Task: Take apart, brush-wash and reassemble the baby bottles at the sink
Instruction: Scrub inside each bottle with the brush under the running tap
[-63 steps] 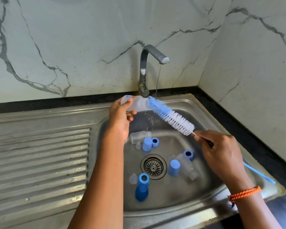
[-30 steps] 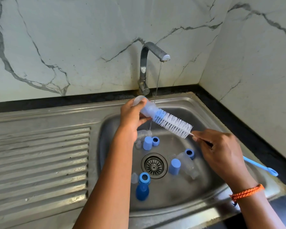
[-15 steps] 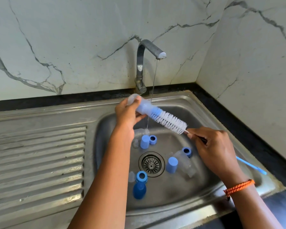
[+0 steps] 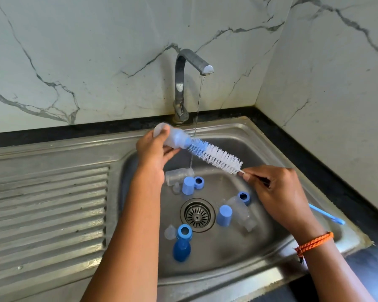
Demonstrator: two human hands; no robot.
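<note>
Scrubbing the inside of a clear bottle [image 4: 175, 138], the person is pushing the bottle brush [image 4: 214, 155] deeper than a second ago: the blue bristle tip is now mostly inside the mouth, where earlier it was only at the rim. That suggests the brush-wash of this bottle is under way, with the others waiting. The bottle is lying tilted over the back left of the basin, base toward the wall, gripped by the left hand [image 4: 153, 151] with its fingers curled round the body. The right hand [image 4: 275, 190] is pinching the wire stem just behind the white bristles, the blue handle trailing out past the wrist over the sink rim [image 4: 345, 234].

A thin stream is falling from the tap [image 4: 192, 64], passing just beside the bottle mouth. Below, two more clear bottles [image 4: 178, 175], blue caps [image 4: 224, 214], blue rings [image 4: 243, 197] and clear teats [image 4: 170, 232] are lying scattered around the drain [image 4: 197, 214]. Open room is lying to the left over the ribbed drainboard [image 4: 48, 210]; on the right the wall corner and the black worktop [image 4: 314, 162] edge are crowding the handle's swing.
</note>
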